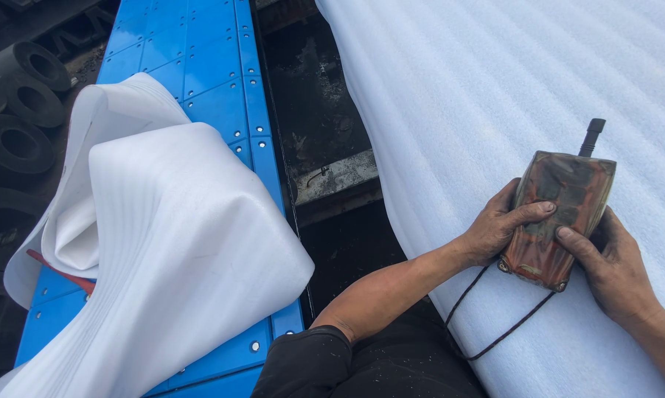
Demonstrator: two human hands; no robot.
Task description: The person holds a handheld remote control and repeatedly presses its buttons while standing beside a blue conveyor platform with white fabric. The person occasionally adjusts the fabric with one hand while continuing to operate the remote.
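Both hands held one thing between them: a handheld remote controller (561, 217) sealed in a worn, brownish clear plastic pouch, with a short black antenna (591, 137) sticking up out of its far end. The left hand (495, 228) closed around the controller's left edge, its thumb laid across the face, while the right hand (613, 265) cupped the right edge with its thumb also pressed on the front, a grip that seemingly let the thumbs reach the buttons under the film. The pouch probably served to keep dirt off the device; its markings were too clouded to make out. A thin dark cord (495, 324) looped from the controller's near end back toward the person, likely as a lanyard. Under both hands lay a broad sheet of ribbed white foam (458, 88), stretching away ahead of them. Well to the left of the hands, beyond a dark gap, a loose folded piece of white foam sheet (163, 243) was heaped on a blue panelled surface (200, 44) studded with bolts. Farther left stood black rubber rings (23, 96).
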